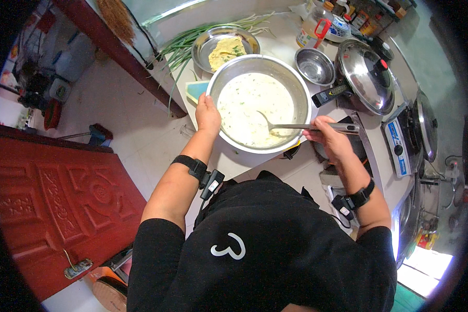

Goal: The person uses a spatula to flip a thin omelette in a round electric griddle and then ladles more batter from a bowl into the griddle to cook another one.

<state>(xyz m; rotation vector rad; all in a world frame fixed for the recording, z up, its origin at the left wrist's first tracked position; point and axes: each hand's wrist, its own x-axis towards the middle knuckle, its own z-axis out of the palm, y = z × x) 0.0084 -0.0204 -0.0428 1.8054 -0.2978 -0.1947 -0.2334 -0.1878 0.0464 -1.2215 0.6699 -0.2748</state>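
Observation:
Before me a wide stainless steel basin [302,87] holds a pale batter [253,101] flecked with green bits. My left hand [208,115] grips the basin's left rim, fingers on the outside and top edge. In my right hand [329,136] is the handle of a metal ladle [288,126]. The ladle's bowl lies partly sunk in the batter near the basin's right side. Behind the basin, a steel plate [200,46] carries a folded yellow pancake [228,50] with green flecks.
Green onions [183,43] lie along the counter's far left edge. To the right stand a small steel bowl [315,66], a lidded pan [360,74] with its handle pointing at the basin, and a gas stove [397,148]. An oil jug [314,29] stands behind. A red door [70,206] is at left.

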